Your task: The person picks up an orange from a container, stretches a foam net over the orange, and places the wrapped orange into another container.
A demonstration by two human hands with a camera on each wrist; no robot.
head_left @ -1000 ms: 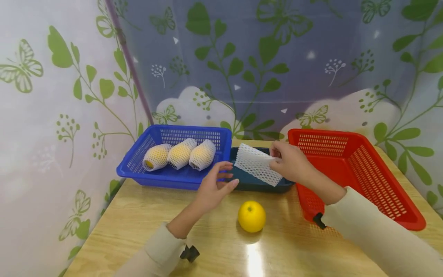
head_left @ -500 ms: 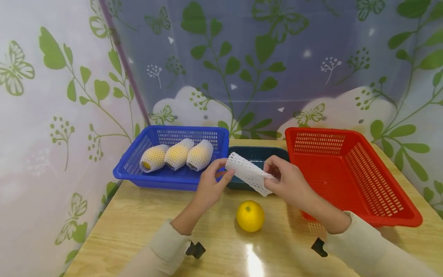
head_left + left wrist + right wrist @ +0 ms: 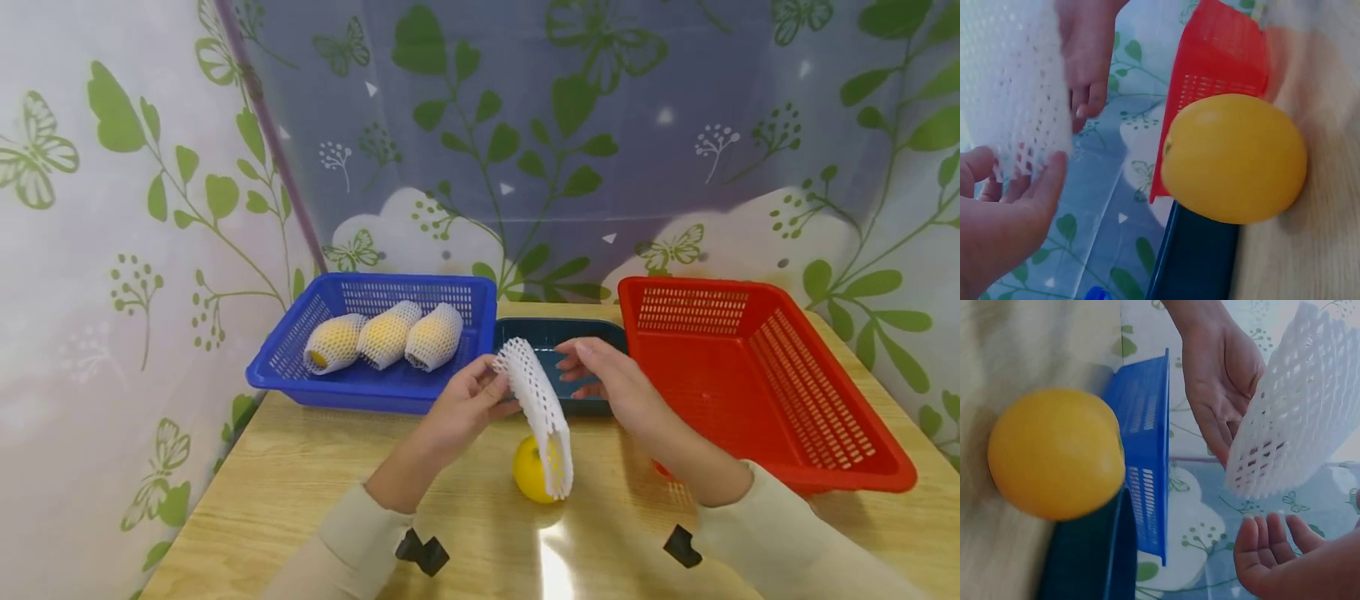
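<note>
A white foam net sleeve [image 3: 537, 400] hangs from my left hand [image 3: 459, 410], which pinches its upper end between thumb and fingers. Its lower end droops in front of a round yellow fruit [image 3: 527, 477] on the table, hiding part of it. To the right, my right hand [image 3: 622, 382] is apart from the sleeve and holds nothing, its fingers loosely bent. In the right wrist view the net [image 3: 1297, 406] looks like a flattened tube, and that hand [image 3: 1297, 559] lies just below it. The fruit [image 3: 1235, 159] shows smooth skin in the left wrist view.
Three net-wrapped yellow fruits [image 3: 390, 332] lie in a blue basket [image 3: 360, 398] at left. A dark teal tray [image 3: 555, 330] stands behind the hands. On the right is a red basket [image 3: 712, 400]. A patterned curtain [image 3: 480, 167] backs the wooden table [image 3: 300, 483].
My left hand has moved from beside the sleeve to gripping its left end. My right hand has let go of it, and the sleeve's free end has swung down over the fruit.
</note>
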